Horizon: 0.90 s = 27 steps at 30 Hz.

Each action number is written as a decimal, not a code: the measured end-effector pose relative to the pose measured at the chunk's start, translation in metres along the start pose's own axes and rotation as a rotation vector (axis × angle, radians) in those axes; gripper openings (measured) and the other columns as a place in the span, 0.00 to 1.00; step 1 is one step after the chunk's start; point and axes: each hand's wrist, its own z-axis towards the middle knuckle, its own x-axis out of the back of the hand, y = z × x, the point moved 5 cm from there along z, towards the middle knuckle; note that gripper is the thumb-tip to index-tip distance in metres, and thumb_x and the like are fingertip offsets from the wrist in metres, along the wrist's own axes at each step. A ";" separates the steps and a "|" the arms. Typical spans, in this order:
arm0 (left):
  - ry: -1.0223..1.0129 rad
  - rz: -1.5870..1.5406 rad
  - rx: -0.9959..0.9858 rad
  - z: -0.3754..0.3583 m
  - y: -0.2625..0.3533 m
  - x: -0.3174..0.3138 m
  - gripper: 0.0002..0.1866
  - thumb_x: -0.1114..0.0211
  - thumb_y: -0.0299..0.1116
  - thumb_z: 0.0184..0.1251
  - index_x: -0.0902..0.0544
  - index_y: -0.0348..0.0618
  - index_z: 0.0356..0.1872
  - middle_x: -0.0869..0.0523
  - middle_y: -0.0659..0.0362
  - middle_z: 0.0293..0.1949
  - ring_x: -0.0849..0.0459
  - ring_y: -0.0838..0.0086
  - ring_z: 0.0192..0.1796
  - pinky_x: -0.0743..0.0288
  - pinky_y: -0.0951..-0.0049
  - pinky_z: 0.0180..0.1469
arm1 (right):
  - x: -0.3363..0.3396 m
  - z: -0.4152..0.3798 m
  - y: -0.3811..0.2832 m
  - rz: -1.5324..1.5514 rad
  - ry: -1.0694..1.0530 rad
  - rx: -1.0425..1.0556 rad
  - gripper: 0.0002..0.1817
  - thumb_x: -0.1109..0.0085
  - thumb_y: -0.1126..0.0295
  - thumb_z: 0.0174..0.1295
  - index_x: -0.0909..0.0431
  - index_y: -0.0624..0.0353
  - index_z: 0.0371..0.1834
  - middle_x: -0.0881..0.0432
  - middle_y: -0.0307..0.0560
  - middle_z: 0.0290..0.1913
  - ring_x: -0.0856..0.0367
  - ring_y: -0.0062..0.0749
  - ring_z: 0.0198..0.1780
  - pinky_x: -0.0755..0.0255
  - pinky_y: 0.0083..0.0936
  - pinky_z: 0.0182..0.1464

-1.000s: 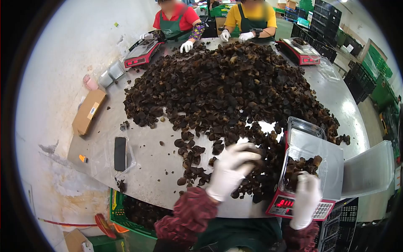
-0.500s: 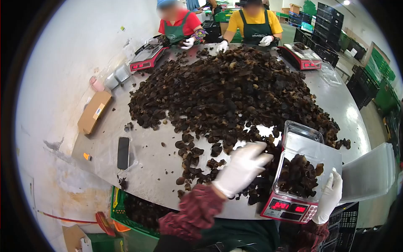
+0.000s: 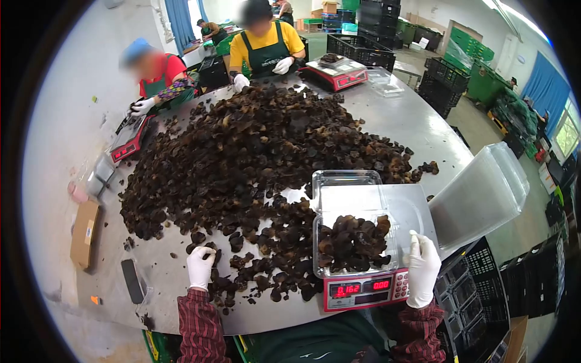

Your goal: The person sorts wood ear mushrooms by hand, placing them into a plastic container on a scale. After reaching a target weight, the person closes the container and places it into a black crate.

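At the near-left fringe of the heap of dark wood ear mushrooms (image 3: 242,142) is my left hand (image 3: 200,266), in a white glove. Its fingers are curled together against dark pieces there; what is inside them is hidden. My right hand (image 3: 422,272), also gloved, rests at the right side of a red weighing scale (image 3: 369,290), fingers partly extended and nothing seen in them. On the scale sits an open clear plastic box (image 3: 348,196) with a mound of mushrooms (image 3: 355,243) in it. The red display seems to read 0.162.
A stack of clear plastic boxes (image 3: 481,196) leans at the table's right edge, above a black crate (image 3: 475,296). A phone (image 3: 132,281) and a cardboard piece (image 3: 85,236) lie at left. Across the table, two co-workers in aprons stand near scales (image 3: 334,72).
My left hand has gone from beside the box to the near-left part of the heap. The display has dropped from about 0.201 to 0.162. My view has swung right.
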 end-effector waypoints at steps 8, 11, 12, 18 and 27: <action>-0.040 -0.414 -0.337 0.006 0.226 -0.017 0.07 0.29 0.19 0.54 0.14 0.39 0.35 0.14 0.56 0.39 0.15 0.70 0.41 0.23 0.74 0.47 | 0.003 -0.005 0.024 -0.115 0.021 0.161 0.09 0.42 0.69 0.69 0.19 0.64 0.43 0.23 0.37 0.24 0.31 0.14 0.21 0.35 0.15 0.25; -0.209 -0.438 -0.654 -0.014 0.293 -0.044 0.10 0.28 0.21 0.51 0.14 0.42 0.36 0.15 0.55 0.45 0.16 0.65 0.46 0.22 0.70 0.48 | 0.003 -0.008 0.021 -0.104 -0.065 0.024 0.08 0.41 0.73 0.66 0.19 0.65 0.43 0.16 0.52 0.35 0.17 0.38 0.32 0.24 0.28 0.36; -0.311 -0.296 -0.781 -0.020 0.308 -0.056 0.13 0.27 0.25 0.50 0.14 0.45 0.39 0.15 0.57 0.49 0.18 0.62 0.51 0.25 0.66 0.54 | 0.002 -0.008 0.022 -0.108 -0.086 0.017 0.07 0.41 0.73 0.66 0.19 0.65 0.43 0.17 0.52 0.34 0.17 0.39 0.32 0.24 0.29 0.36; -0.424 -0.363 -0.779 -0.018 0.305 -0.064 0.11 0.26 0.29 0.50 0.14 0.44 0.37 0.14 0.57 0.49 0.18 0.61 0.52 0.27 0.64 0.54 | 0.006 -0.017 0.029 -0.126 -0.055 0.146 0.10 0.40 0.69 0.68 0.18 0.65 0.45 0.22 0.37 0.23 0.30 0.14 0.20 0.35 0.16 0.25; -0.227 -0.351 -0.770 -0.015 0.309 -0.065 0.16 0.23 0.26 0.44 0.13 0.46 0.38 0.15 0.59 0.43 0.18 0.63 0.46 0.23 0.67 0.48 | 0.002 -0.013 0.016 -0.023 -0.070 0.119 0.10 0.40 0.70 0.67 0.18 0.66 0.44 0.21 0.39 0.24 0.30 0.15 0.20 0.35 0.17 0.25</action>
